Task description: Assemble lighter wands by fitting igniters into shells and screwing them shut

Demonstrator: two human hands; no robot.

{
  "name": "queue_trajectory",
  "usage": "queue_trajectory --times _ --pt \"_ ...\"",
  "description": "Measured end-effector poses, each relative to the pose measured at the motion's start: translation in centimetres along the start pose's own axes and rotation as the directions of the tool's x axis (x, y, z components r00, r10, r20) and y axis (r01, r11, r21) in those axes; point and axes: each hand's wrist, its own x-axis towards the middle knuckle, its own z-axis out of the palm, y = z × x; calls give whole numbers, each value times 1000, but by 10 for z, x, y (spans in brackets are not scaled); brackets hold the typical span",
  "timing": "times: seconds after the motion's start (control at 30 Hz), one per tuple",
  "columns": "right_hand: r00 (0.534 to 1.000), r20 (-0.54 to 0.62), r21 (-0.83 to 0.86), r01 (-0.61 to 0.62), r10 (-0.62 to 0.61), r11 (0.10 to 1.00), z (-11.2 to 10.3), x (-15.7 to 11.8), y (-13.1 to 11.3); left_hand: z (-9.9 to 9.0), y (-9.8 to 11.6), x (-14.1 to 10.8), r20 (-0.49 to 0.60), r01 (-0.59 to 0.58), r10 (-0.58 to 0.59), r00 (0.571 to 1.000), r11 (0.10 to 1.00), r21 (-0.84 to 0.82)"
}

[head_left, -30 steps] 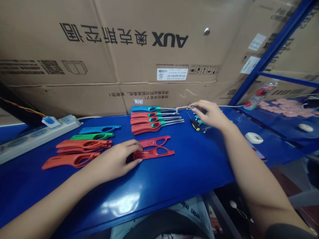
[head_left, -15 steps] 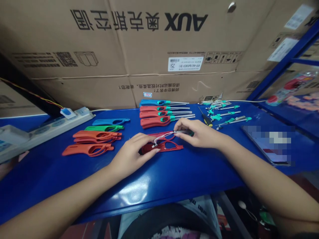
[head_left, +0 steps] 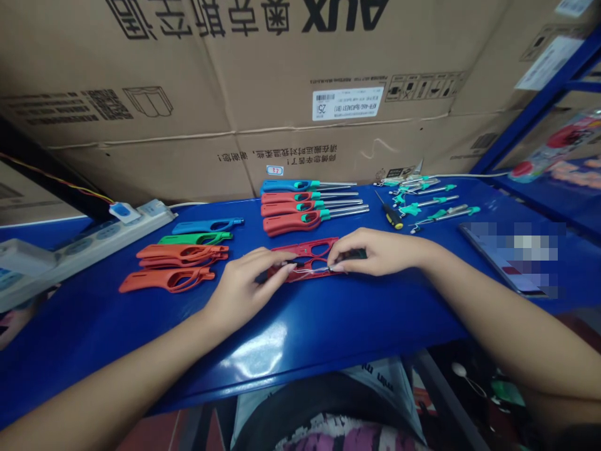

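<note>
Two red lighter shell halves (head_left: pixel 307 249) lie open on the blue tabletop between my hands, partly covered by the fingers. My left hand (head_left: pixel 251 279) is closed in a pinch over their left end, on a small dark part at the end of thin white wires (head_left: pixel 307 270). Those wires stretch rightward across the shells to my right hand (head_left: pixel 364 252). Its thumb and fingers are closed on the lighter's inner assembly, most of which is hidden in the palm.
Red and blue lighters (head_left: pixel 293 222) with metal tubes lie behind the shells. Orange, green and blue lighter shells (head_left: pixel 162 280) are at left, near a power strip (head_left: pixel 113 232). Several teal-ended assemblies (head_left: pixel 434 200), a screwdriver (head_left: pixel 392 216) and a phone (head_left: pixel 498 263) lie right. Cardboard (head_left: pixel 263 113) stands behind.
My left hand has closed on the small dark part at the wires' end. The wires, slack and raised before, now run nearly straight between my hands. The view has tilted slightly.
</note>
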Motion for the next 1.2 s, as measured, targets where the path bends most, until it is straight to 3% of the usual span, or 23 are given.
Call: queue_trajectory --times 0.1,0.23,0.53,0.73,1.2 --pt "997 71 72 -48 43 996 -2 -2 -1 2 -4 1 50 61 -60 997 998 -21" --pt "992 58 96 -114 108 989 -5 -4 -1 5 -11 1 118 75 -69 991 996 -42" --pt "992 41 -60 -116 118 991 -11 -7 3 10 -14 -2 187 65 -58 981 997 -29" --pt "983 -16 -105 -183 182 978 -10 -6 3 12 -14 -1 175 25 -24 984 1000 -2" --pt "992 -58 -244 -123 112 962 -9 -6 2 15 -16 0 176 22 -23 984 1000 6"
